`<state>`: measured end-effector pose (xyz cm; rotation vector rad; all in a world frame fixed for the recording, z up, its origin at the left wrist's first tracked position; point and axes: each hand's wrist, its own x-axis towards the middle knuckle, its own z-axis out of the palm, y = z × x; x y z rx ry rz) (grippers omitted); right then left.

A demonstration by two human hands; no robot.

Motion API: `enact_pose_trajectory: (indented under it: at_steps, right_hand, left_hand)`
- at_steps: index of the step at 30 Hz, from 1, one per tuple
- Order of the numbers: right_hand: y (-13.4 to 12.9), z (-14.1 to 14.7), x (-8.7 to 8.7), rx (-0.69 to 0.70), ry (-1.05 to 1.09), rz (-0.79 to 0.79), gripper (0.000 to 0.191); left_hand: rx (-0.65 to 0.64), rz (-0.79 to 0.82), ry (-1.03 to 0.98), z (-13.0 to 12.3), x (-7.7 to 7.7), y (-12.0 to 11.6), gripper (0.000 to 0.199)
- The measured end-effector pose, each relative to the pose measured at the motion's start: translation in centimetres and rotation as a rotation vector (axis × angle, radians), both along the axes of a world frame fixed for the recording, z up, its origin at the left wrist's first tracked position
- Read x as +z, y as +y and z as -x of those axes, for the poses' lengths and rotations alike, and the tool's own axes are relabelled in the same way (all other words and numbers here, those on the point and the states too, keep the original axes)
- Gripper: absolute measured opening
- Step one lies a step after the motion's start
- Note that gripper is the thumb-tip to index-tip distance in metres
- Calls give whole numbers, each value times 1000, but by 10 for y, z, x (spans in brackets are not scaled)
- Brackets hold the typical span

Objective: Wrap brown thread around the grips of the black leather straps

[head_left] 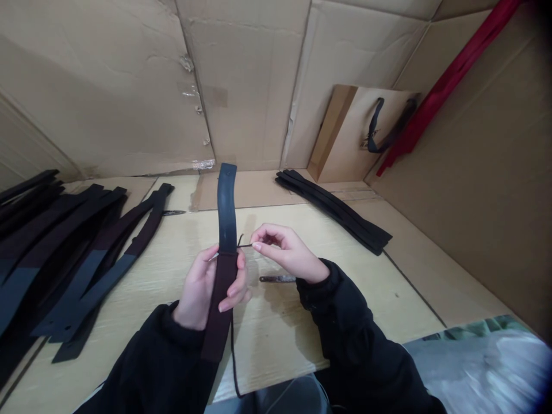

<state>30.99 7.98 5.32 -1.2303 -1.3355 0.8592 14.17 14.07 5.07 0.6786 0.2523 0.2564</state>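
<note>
My left hand (207, 284) is closed around a long dark strap (226, 224), held upright over the table. Its upper part is smooth and blue-black; the lower part looks dark brown, with a seam between them at my fingers. To the right of the strap, my right hand (282, 247) pinches a thin dark cord (245, 246) between thumb and fingertips. The cord runs to the strap at the seam. Another length of cord (234, 356) hangs below my left hand toward the table's front edge. Under my right wrist lies a narrow, worn metal strip (276, 279).
Several similar straps (99, 253) are heaped at the left. A stack of black strips (334, 210) lies at the back right. Behind it, a paper bag (345, 132) leans on the cardboard wall (245, 86). A small dark pointed tool (173, 213) rests by the heap.
</note>
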Motion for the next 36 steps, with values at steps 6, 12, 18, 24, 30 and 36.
enact_pose_trajectory:
  at_steps: [6,12,18,24,30,36]
  right_hand:
    - [1,-1,-2,-12,9,30,12]
    - [-2,4,1,-9,-68,13,7]
    - [-5,9,3,29,-151,-27,7]
    - [-4,11,2,4,-146,-42,7]
    - [-2,11,-1,-28,-119,-19,9]
    - [-2,12,-1,-34,-104,-16,10]
  left_hand:
    - [45,-40,9,1,-2,-2,39]
    - [119,-84,20,0,2,0,36]
    - [157,-118,30,2,-1,3,32]
    - [119,-106,33,1,-3,4,31]
    - [143,-112,10,1,-3,2,28]
    - [169,-152,3,-1,-7,2,29]
